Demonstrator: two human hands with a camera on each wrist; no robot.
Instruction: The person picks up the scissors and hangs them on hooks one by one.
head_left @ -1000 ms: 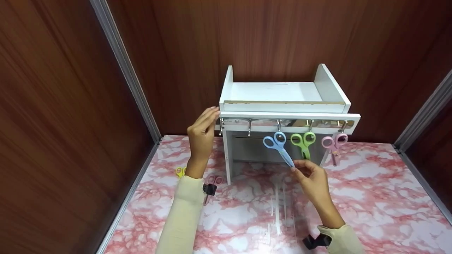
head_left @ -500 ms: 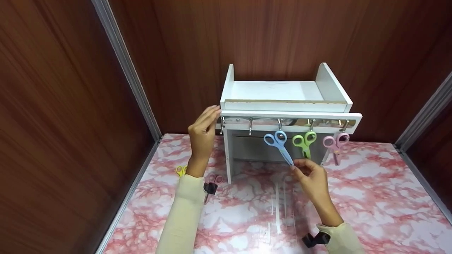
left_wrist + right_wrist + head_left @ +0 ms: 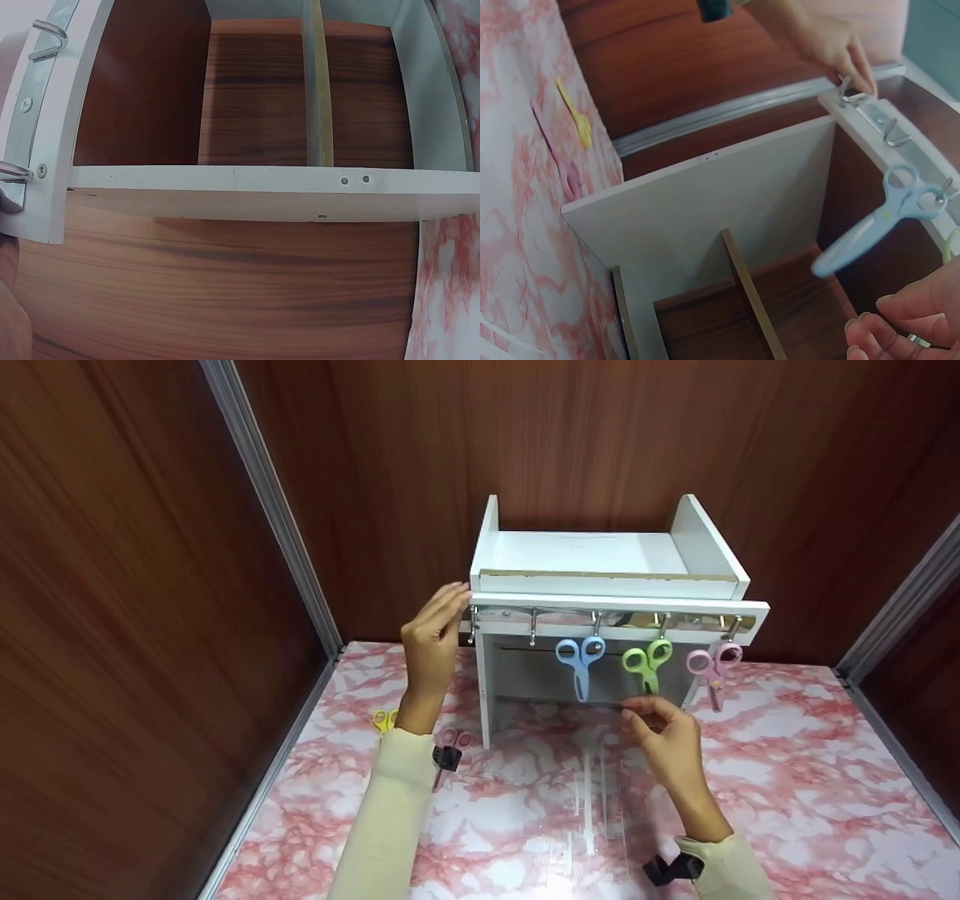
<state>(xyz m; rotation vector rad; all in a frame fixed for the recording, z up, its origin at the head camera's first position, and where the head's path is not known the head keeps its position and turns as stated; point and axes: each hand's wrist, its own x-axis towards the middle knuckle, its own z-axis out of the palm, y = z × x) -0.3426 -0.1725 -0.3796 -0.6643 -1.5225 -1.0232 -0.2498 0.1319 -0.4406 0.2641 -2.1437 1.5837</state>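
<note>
My left hand [image 3: 431, 645] grips the left end of a white hook rail [image 3: 495, 628], fingertips at its edge. Blue scissors [image 3: 580, 666] hang by one handle loop from a middle hook; in the right wrist view the same blue scissors [image 3: 870, 231] show a closed, covered-looking blade. My right hand [image 3: 664, 739] is just below and to their right, fingers loosely bent and apart from them. Green scissors [image 3: 646, 661] hang on the hook to the right, their tip partly behind that hand. Pink scissors [image 3: 714, 664] hang on the rightmost hook.
The rail fronts a white shelf unit [image 3: 709, 532] on a red-and-white marbled table [image 3: 517, 825]. Two hooks on the left [image 3: 533, 626] carry nothing. Yellow scissors [image 3: 382, 721] and another pink pair [image 3: 454, 738] lie on the table, partly hidden by the left arm. Wood-grain panels [image 3: 585, 435] surround it.
My right hand has let go of the blue scissors' blade end, and the scissors have swung left to hang nearly straight down. The left hand stays on the rail.
</note>
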